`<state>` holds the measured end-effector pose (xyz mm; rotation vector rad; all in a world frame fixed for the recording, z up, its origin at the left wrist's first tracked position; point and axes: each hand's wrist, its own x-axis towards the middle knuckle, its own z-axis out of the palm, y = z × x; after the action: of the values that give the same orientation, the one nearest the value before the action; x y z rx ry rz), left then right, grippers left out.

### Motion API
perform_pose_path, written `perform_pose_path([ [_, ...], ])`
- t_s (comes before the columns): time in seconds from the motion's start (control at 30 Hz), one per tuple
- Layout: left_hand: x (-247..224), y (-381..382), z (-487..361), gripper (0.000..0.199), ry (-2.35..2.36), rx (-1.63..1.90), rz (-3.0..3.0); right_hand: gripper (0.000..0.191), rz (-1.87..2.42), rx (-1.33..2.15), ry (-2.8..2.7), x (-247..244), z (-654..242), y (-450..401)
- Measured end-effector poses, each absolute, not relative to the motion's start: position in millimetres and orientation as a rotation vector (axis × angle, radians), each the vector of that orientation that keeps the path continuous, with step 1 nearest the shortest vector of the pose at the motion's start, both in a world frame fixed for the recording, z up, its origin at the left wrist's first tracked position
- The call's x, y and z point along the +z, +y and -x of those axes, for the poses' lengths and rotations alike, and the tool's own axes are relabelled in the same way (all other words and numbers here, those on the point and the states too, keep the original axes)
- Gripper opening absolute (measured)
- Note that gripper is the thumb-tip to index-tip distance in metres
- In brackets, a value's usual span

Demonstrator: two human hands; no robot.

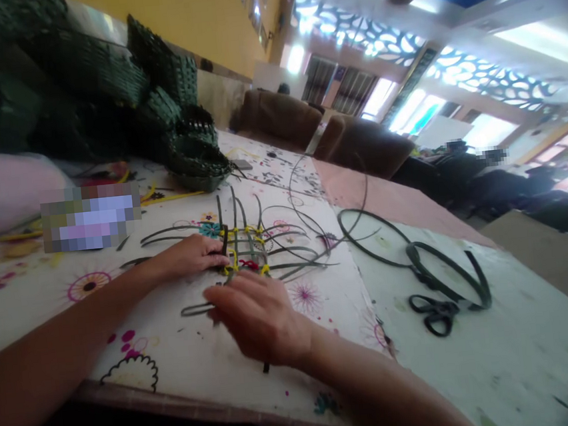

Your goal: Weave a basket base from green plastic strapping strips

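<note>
A small open lattice of flat dark green weaving strips lies on the flowered tablecloth, tied at its crossings with bits of yellow and one bit of red. Long strip ends fan out from it on several sides. My left hand is at the lattice's left edge, its fingers closed on a dark strip there. My right hand is curled at the near edge. From under its thumb a folded strip end sticks out to the left; the right fingertips are mostly hidden.
Black-handled scissors lie at the right beside a coil of dark strip. Dark green woven baskets are piled at the back left, near a pale plastic bag and yellow strips. Brown sofas stand beyond the table.
</note>
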<state>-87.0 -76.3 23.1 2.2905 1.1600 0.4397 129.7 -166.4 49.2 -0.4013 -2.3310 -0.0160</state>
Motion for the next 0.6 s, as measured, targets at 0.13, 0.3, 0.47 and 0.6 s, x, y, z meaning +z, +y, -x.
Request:
perform_pose_path([
  [0.13,29,-79,90,0.035,1.090,0.430,-2.294,0.024,0.669,0.104,-2.557,35,-121,-158],
  [0.3,31,-79,93,0.036,1.098,0.415,-2.295,0.023,1.017,0.325,-2.529,23,-125,-132],
  [0.47,27,-76,90,0.036,1.120,0.423,-2.255,0.031,0.918,0.292,-2.222,32,-135,-130],
  [0.6,24,-77,84,0.046,1.214,0.408,-2.337,0.032,0.854,0.144,-1.979,49,-140,-134],
])
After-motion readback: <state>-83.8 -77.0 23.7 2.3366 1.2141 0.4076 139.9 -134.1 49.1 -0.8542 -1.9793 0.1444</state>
